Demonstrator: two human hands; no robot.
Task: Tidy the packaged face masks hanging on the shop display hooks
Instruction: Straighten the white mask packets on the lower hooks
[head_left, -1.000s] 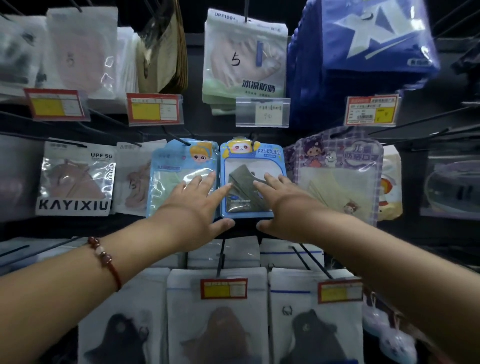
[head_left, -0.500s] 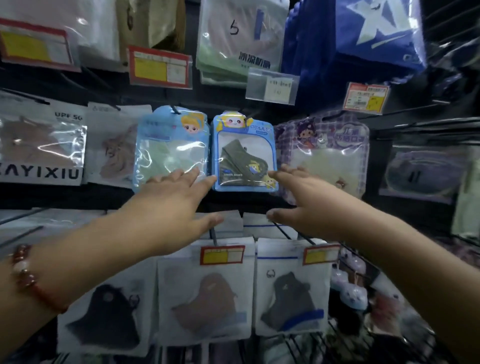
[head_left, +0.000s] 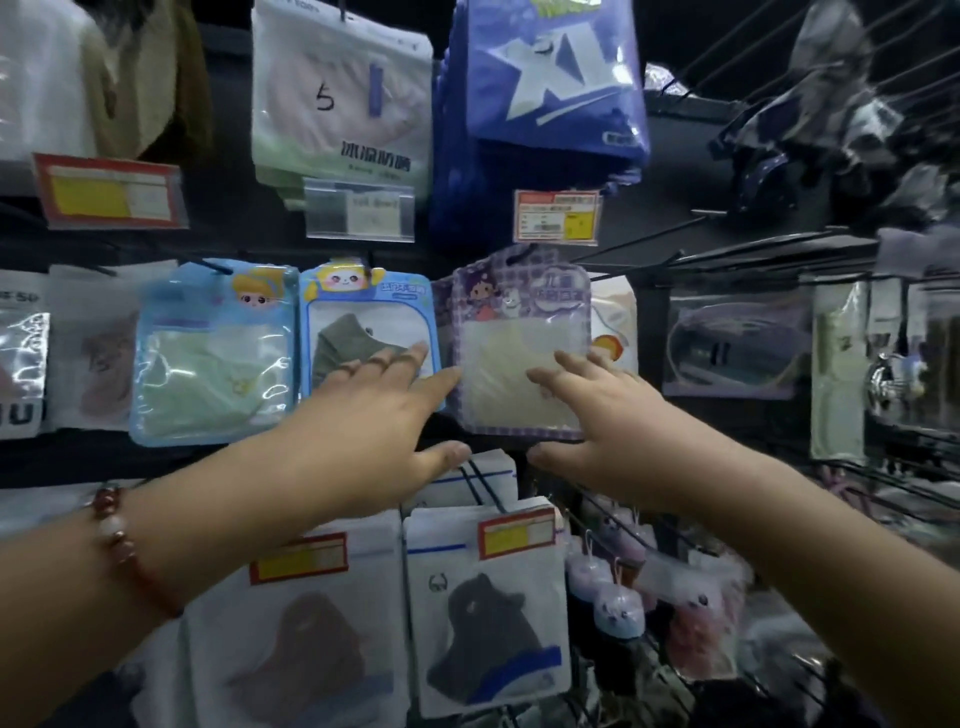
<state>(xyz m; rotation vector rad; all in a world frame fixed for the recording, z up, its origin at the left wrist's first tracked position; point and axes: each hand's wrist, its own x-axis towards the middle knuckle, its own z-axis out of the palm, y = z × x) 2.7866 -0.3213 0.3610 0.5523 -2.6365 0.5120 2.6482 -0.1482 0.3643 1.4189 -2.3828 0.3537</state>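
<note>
Up on the middle row of hooks, the purple checked plastic mask packet with the pale yellow mask inside (head_left: 521, 358) hangs upright, long axis vertical, right between both hands. My right hand (head_left: 613, 421) is on it, fingers straight and flat on its lower front, holding nothing, thumb just under the bottom edge. The left hand (head_left: 374, 415) is spread flat too, nothing gripped, fingers on the blue cartoon-topped packet with the grey mask (head_left: 369, 332) next door, index tip reaching the purple one's left edge. So the right hand is nearer, I reckon it does the squaring up. Room is tight: a black wire hook (head_left: 485, 486) sticks out just below, and white packets with red price tags (head_left: 488, 597) hang underneath.
</note>
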